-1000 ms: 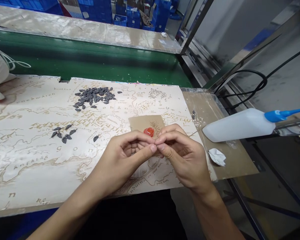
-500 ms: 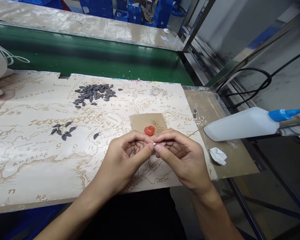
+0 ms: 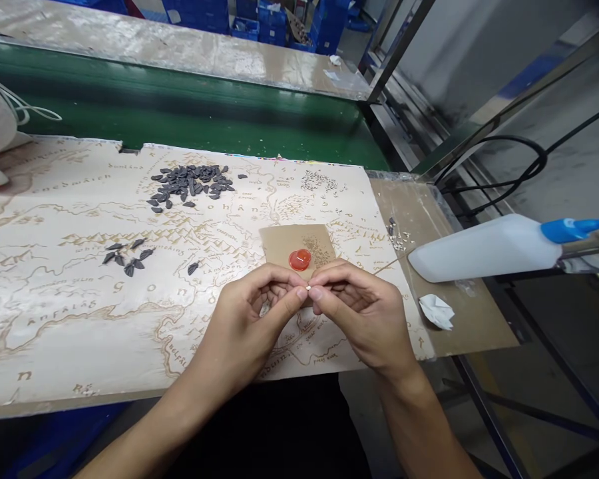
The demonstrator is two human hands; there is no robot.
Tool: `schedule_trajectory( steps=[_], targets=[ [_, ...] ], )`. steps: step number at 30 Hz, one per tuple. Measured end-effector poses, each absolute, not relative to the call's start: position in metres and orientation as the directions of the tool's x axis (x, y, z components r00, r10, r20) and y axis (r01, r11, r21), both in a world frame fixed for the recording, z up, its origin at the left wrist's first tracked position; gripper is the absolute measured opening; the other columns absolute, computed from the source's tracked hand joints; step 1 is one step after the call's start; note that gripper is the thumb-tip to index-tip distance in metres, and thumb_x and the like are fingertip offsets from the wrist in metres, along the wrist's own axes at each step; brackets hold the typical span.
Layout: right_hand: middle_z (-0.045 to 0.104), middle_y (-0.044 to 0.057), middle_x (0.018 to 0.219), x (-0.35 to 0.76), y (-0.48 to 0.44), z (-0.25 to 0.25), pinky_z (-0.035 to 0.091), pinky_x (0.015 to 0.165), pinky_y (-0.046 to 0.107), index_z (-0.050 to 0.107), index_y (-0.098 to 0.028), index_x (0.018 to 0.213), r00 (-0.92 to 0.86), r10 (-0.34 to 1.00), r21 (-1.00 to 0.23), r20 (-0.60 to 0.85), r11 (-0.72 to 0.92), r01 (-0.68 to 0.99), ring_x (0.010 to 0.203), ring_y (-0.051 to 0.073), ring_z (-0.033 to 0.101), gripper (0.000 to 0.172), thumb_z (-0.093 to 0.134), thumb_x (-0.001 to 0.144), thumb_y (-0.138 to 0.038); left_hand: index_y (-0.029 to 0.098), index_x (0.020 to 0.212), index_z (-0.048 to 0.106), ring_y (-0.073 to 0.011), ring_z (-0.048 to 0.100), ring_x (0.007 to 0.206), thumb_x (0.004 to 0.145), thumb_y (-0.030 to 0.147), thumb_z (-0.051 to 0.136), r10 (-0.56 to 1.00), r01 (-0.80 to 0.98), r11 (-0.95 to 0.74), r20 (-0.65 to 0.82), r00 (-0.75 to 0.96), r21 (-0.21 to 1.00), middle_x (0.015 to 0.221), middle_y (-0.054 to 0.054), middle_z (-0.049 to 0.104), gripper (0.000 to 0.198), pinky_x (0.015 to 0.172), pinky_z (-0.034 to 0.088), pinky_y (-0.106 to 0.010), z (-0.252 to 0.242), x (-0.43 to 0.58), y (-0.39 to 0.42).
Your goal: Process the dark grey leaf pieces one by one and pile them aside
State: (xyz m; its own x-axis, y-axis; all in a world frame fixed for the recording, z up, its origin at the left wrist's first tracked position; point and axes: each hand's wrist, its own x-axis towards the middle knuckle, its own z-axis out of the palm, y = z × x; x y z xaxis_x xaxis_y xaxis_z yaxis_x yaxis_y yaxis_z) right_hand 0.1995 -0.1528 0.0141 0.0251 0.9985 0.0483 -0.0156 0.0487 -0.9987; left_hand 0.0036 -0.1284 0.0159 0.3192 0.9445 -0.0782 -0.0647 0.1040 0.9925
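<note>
Between the fingertips of both hands is a tiny white piece, too small for its kind to show. My left hand pinches it from one side, thumb against forefinger. Opposite, my right hand is closed in the same kind of pinch, its fingertips meeting the left ones. Just beyond the fingers, a glossy red blob sits on a brown square card, with small dark specks beside it. A single dark leaf-shaped piece lies left of my left hand.
On the map-printed sheet are a heap of dark pieces, a smaller group and scattered tiny white bits. To the right lie a white bottle with a blue nozzle, a crumpled tissue and a thin stick.
Both hands keep their pinch on the tiny white piece almost unmoved. The view has shifted very slightly; nothing else on the sheet visibly differs.
</note>
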Motion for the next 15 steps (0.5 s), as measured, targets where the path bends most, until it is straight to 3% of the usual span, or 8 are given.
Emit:
schedule_trajectory(
  steps=[10, 15],
  targets=[
    [0.076, 0.002, 0.091, 0.206, -0.152, 0.010, 0.060, 0.070, 0.030, 0.078, -0.024, 0.090, 0.003, 0.994, -0.983, 0.105, 0.103, 0.151, 0.078, 0.017, 0.071, 0.013, 0.089, 0.096, -0.028, 0.021, 0.102, 0.087, -0.0205, 0.077, 0.086, 0.093, 0.042, 0.096, 0.921, -0.110, 0.219, -0.168, 0.350, 0.970, 0.096, -0.006, 0.085, 0.025, 0.081, 0.063, -0.032, 0.010, 0.006, -0.129],
    [0.071, 0.000, 0.077, 0.219, -0.127, 0.006, 0.051, 0.062, 0.030, 0.080, -0.023, 0.087, 0.132, 0.984, -0.924, 0.123, 0.065, 0.376, 0.069, 0.016, 0.062, 0.007, 0.083, 0.093, -0.023, 0.020, 0.111, 0.085, -0.0209, 0.076, 0.081, 0.095, 0.041, 0.093, 0.854, -0.072, 0.337, -0.273, 0.443, 0.939, 0.082, -0.004, 0.080, 0.027, 0.077, 0.062, -0.032, 0.006, 0.000, -0.126]
  ],
)
